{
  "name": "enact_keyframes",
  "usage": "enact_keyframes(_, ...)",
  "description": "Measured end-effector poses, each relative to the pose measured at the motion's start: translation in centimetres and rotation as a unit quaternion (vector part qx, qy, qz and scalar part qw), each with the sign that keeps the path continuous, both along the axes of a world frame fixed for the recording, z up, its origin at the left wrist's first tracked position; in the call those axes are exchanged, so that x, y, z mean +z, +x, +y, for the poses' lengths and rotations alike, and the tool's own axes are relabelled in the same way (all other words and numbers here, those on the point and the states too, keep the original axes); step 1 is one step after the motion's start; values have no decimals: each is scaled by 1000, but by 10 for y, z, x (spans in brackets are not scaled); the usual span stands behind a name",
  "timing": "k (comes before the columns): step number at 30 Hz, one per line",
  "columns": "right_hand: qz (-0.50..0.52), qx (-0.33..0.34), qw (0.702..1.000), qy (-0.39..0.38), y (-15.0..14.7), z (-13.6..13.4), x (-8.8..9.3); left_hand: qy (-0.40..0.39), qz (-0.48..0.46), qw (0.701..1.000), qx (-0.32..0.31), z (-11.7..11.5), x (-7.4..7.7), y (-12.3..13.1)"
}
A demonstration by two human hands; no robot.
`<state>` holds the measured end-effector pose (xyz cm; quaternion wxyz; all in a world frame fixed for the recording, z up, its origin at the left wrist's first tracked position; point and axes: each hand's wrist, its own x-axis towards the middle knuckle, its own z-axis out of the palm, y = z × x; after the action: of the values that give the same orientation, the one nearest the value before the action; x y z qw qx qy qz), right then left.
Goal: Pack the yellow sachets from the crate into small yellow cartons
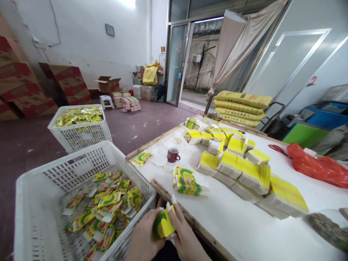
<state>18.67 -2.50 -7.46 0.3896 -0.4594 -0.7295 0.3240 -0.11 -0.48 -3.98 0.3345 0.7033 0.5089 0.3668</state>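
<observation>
Both my hands are together at the table's near edge, closed around a yellow and green printed packet (165, 224). My left hand (145, 232) grips its left side, and my right hand (186, 230) has fingers pressed on its right side. White coverings show on some fingertips. Just beyond them lies a stack of printed packets (187, 181) on the white tabletop (225, 214). Left of my hands stands a white plastic crate (40, 185) with many loose yellow packets (108, 199) in it. The packet's underside is hidden by my fingers.
Stacks of yellow-topped cards (231, 163) cover the table's middle. A maroon mug (173, 155) stands near its left edge, and a red plastic bag (315, 163) lies at right. A second filled crate (81, 136) stands behind the first. Yellow sacks (240, 108) are piled beyond the table.
</observation>
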Motion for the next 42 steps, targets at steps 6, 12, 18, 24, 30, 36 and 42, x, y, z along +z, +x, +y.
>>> enact_keyframes(6, -45, 75, 995, -43, 23, 6, 55, -93, 40, 992, -69, -1, 18, -2)
enact_keyframes(12, -27, 54, 994, -90, 19, -3, 59, -52, 58, 995, -65, -5, 20, 8)
enact_keyframes(18, 51, -37, 998, -28, 32, 30, 31, 20, 5, 994, 107, 12, -10, -13)
enact_keyframes(24, -211, -351, 912, 3, 79, 107, 28, 79, 18, 957, 277, 30, -45, -49)
enact_keyframes(30, -243, -343, 907, -12, 82, 120, 21, -28, -157, 968, 192, 16, -61, -18)
enact_keyframes(36, -206, -357, 911, 0, 75, 113, 30, -92, -202, 968, 120, 12, -51, -8)
enact_keyframes(42, 32, -232, 972, -25, 19, 48, 35, -122, -471, 873, 47, -2, -47, 17)
